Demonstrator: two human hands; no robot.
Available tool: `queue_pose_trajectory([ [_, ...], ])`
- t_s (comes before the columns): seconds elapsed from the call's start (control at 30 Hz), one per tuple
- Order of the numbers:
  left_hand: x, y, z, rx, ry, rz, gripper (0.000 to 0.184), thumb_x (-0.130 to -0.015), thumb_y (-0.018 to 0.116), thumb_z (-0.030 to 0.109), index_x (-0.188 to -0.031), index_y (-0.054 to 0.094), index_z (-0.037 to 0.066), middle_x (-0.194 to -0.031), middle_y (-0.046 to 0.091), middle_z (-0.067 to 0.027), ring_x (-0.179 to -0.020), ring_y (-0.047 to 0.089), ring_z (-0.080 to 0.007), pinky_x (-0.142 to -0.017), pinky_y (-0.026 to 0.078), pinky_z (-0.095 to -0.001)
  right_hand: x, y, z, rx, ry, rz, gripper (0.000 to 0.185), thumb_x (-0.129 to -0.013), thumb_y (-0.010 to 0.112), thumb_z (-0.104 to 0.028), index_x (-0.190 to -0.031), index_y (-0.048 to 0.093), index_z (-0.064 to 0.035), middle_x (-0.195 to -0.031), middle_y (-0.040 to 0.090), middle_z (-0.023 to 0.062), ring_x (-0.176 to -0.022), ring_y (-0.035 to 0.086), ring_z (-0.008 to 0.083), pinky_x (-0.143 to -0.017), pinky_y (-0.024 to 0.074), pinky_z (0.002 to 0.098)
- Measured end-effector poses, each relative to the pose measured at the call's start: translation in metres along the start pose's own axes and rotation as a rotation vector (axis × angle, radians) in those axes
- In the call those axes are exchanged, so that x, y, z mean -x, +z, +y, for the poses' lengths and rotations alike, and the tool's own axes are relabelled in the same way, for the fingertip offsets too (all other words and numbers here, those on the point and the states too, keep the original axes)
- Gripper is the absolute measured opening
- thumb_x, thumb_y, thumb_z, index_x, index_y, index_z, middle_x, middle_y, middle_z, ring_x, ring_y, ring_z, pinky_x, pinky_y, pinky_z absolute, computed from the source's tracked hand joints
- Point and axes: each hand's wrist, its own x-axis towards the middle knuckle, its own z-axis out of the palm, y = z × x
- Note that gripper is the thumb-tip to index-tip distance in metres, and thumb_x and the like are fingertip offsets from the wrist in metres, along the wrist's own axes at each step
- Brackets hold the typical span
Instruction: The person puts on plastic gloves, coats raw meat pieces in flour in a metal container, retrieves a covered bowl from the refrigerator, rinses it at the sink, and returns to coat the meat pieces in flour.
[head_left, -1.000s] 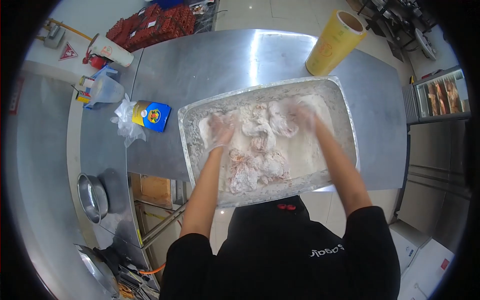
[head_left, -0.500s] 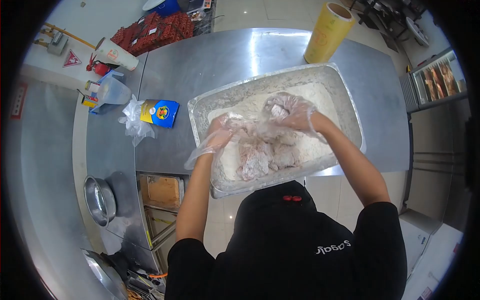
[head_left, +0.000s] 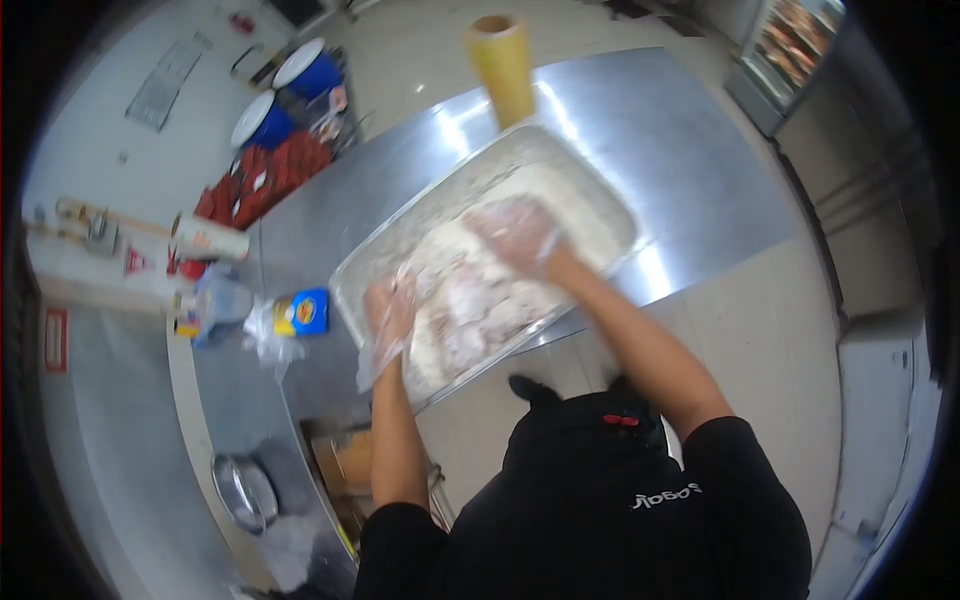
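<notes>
A deep metal tray (head_left: 610, 185) holds white flour (head_left: 570, 205) and a heap of flour-coated raw meat pieces (head_left: 475, 310), possibly chicken. Both my hands wear clear plastic gloves. At the left side of the heap, my left hand (head_left: 390, 310) rests inside the tray with its fingers stretched out, somewhat blurred. My right hand (head_left: 512, 232) lies palm down over the flour at the heap's far side, fingers extended. What is under its palm is hidden.
The tray stands on a steel table (head_left: 690, 130). Behind it is a yellow film roll (head_left: 503, 75). Leftward are a blue-and-yellow packet (head_left: 300, 312), a plastic jug (head_left: 222, 297) and a white roll (head_left: 208, 238). A steel bowl (head_left: 245, 492) sits at lower left.
My right hand has gone from a curled grip above the heap to lying flat on the flour. My left hand has lowered to the heap's left side. The whole view has turned.
</notes>
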Motion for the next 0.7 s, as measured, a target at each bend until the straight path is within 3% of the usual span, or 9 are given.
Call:
queue_pose_trajectory([
  [0.07, -0.012, 0.043, -0.043, -0.436, 0.166, 0.101, 0.062, -0.086, 0.064, 0.032, -0.136, 0.040, 0.004, -0.135, 0.037, -0.0245, -0.119, 0.044, -0.0352, -0.097, 0.040, -0.0456, -0.005, 0.079, 0.025, -0.063, -0.203, 0.240, 0.055, -0.091, 0.053, -0.044, -0.132, 0.052, -0.0072, -0.137, 0.047, 0.0241, -0.132, 0.042, 0.0362, -0.107, 0.0387, 0.0435],
  [0.1, -0.011, 0.053, -0.041, -0.548, 0.132, 0.025, 0.081, -0.084, 0.065, 0.033, -0.149, 0.024, 0.006, -0.154, 0.017, -0.0262, -0.139, 0.029, -0.0420, -0.111, 0.032, -0.0497, 0.009, 0.080, 0.038, -0.051, -0.107, 0.062, 0.065, -0.088, 0.057, -0.044, -0.141, 0.039, -0.0102, -0.143, 0.038, 0.0258, -0.133, 0.039, 0.0387, -0.107, 0.0383, 0.0444],
  [0.2, -0.046, 0.088, -0.055, -0.596, 0.130, 0.299, 0.078, -0.081, 0.066, 0.035, -0.146, 0.033, 0.006, -0.149, 0.033, -0.0228, -0.140, 0.027, -0.0405, -0.115, 0.024, -0.0459, 0.075, 0.006, 0.071, -0.305, 0.085, -0.145, 0.091, -0.082, 0.065, -0.042, -0.153, 0.014, -0.0172, -0.156, 0.014, 0.0243, -0.135, 0.038, 0.0399, -0.108, 0.0384, 0.0418],
  [0.3, -0.066, 0.114, -0.047, -0.485, 0.188, 0.532, 0.057, -0.086, 0.061, 0.029, -0.133, 0.049, -0.001, -0.136, 0.049, -0.0234, -0.130, 0.042, -0.0379, -0.108, 0.034, -0.0442, 0.141, 0.002, 0.134, -0.451, 0.143, 0.216, 0.083, -0.083, 0.065, -0.034, -0.151, 0.022, -0.0143, -0.152, 0.025, 0.0222, -0.128, 0.047, 0.0347, -0.106, 0.0406, 0.0388],
  [0.37, 0.009, 0.092, 0.132, -0.130, -0.094, 0.277, 0.052, -0.090, 0.058, 0.025, -0.130, 0.048, -0.007, -0.127, 0.055, -0.0239, -0.121, 0.051, -0.0363, -0.102, 0.039, -0.0405, 0.206, -0.018, 0.190, -0.496, 0.113, 0.432, 0.078, -0.082, 0.065, -0.031, -0.148, 0.029, -0.0112, -0.149, 0.032, 0.0211, -0.123, 0.052, 0.0303, -0.101, 0.0450, 0.0382],
  [0.47, -0.042, 0.160, 0.141, 0.239, 0.293, 0.634, 0.043, -0.093, 0.056, 0.020, -0.124, 0.050, -0.009, -0.119, 0.060, -0.0237, -0.107, 0.057, -0.0353, -0.098, 0.041, -0.0362, 0.321, -0.087, 0.276, -1.083, 0.438, 0.076, 0.072, -0.082, 0.068, -0.032, -0.142, 0.038, -0.0069, -0.147, 0.036, 0.0182, -0.102, 0.061, 0.0260, -0.086, 0.0522, 0.0364],
  [0.53, -0.042, 0.207, 0.214, 0.417, 0.345, 0.579, 0.037, -0.093, 0.056, 0.014, -0.122, 0.051, -0.009, -0.118, 0.060, -0.0212, -0.106, 0.057, -0.0311, -0.098, 0.041, -0.0369, 0.390, -0.062, 0.343, -1.673, 0.489, 0.410, 0.061, -0.089, 0.062, -0.037, -0.139, 0.042, -0.0078, -0.142, 0.041, 0.0164, -0.095, 0.059, 0.0225, -0.079, 0.0525, 0.0413],
  [0.6, -0.055, 0.243, 0.270, 0.572, 0.359, 0.437, 0.038, -0.093, 0.058, 0.015, -0.122, 0.051, -0.009, -0.118, 0.060, -0.0190, -0.106, 0.056, -0.0285, -0.098, 0.040, -0.0364, 0.474, -0.089, 0.388, -1.838, 0.421, 0.785, 0.059, -0.095, 0.054, -0.046, -0.140, 0.040, -0.0097, -0.140, 0.042, 0.0172, -0.108, 0.056, 0.0288, -0.087, 0.0504, 0.0489],
  [0.7, -0.050, 0.302, 0.402, 0.541, 0.503, 0.427, 0.036, -0.091, 0.064, 0.021, -0.115, 0.056, -0.004, -0.110, 0.060, -0.0090, -0.098, 0.055, -0.0206, -0.086, 0.045, -0.0335, 0.571, -0.124, 0.459, -2.074, 0.039, 1.196, 0.072, -0.094, 0.043, -0.060, -0.146, 0.030, -0.0115, -0.142, 0.038, 0.0179, -0.128, 0.042, 0.0363, -0.102, 0.0396, 0.0538],
])
